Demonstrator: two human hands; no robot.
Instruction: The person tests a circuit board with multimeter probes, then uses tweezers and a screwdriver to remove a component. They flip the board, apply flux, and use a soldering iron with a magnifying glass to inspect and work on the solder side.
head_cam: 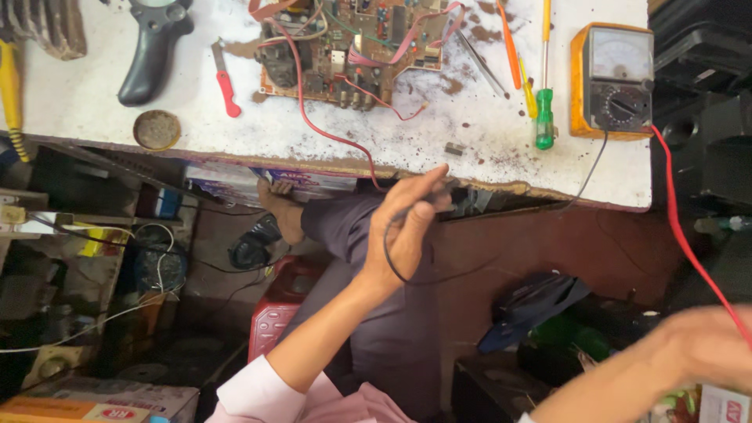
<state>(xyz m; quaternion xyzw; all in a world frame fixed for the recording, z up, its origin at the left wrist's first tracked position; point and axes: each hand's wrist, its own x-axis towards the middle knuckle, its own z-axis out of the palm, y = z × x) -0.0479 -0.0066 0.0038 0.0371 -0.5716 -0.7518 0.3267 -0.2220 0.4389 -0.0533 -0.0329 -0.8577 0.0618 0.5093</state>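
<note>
Head view: two hands are working the leads of a multimeter (612, 81).
Left hand (409, 227) is pinching the black probe lead (399, 270) below-left of the multimeter; right hand (709, 345), blurred beneath it, is touching the red lead (689, 247), grip unclear.

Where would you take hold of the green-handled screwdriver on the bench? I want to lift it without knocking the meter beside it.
Grip the green handle, the thick end lying nearest the bench's front edge. Come from that front edge: the thin shaft points away toward the back, orange tools lie left and the orange multimeter right, so the handle end is freest.
</note>
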